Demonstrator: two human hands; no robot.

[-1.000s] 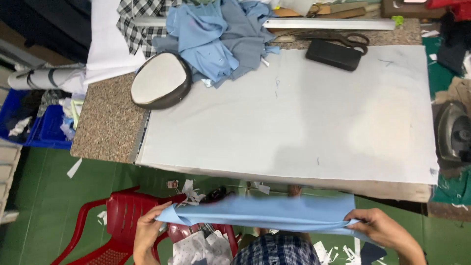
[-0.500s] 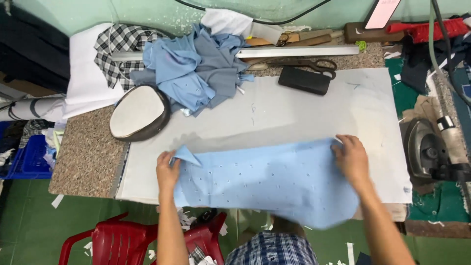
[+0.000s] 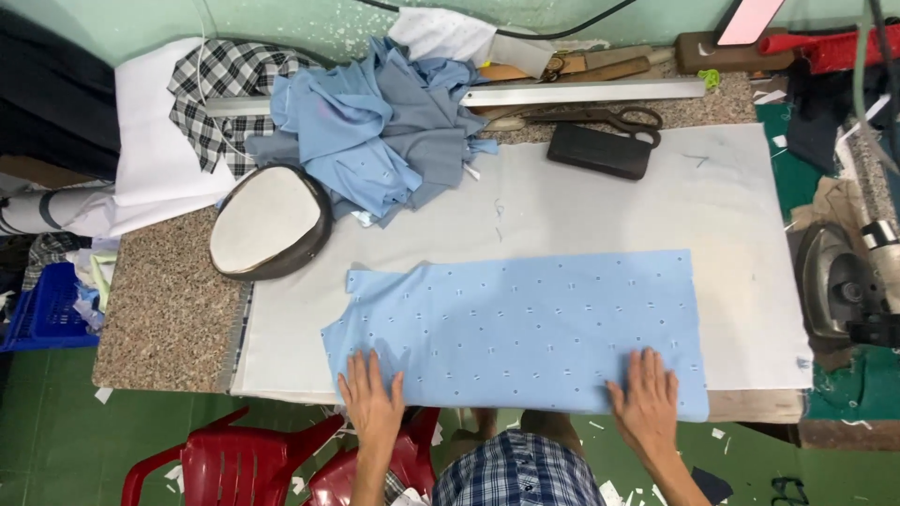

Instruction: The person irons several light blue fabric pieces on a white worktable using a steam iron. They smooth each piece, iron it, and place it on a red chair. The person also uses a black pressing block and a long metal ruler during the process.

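Note:
A light blue piece of fabric [image 3: 525, 323] with small dots lies spread flat on the white pressing cloth [image 3: 600, 206] that covers the table. My left hand [image 3: 371, 395] rests palm down, fingers spread, on the fabric's near left edge. My right hand [image 3: 644, 398] presses flat on its near right edge. Neither hand grips anything.
A pile of blue and grey cloth [image 3: 384, 117] and a checked cloth [image 3: 211, 89] lie at the back left, beside an oval pressing pad [image 3: 267, 225]. A metal ruler [image 3: 586, 92], scissors [image 3: 600, 117] and a black block [image 3: 600, 150] lie at the back. An iron [image 3: 839, 286] sits on the right. Red plastic chairs [image 3: 248, 464] stand below the table.
The blue fabric went from being held below the table edge to lying flat on the cloth. Both hands let go of its far corners and slid back to its near edge.

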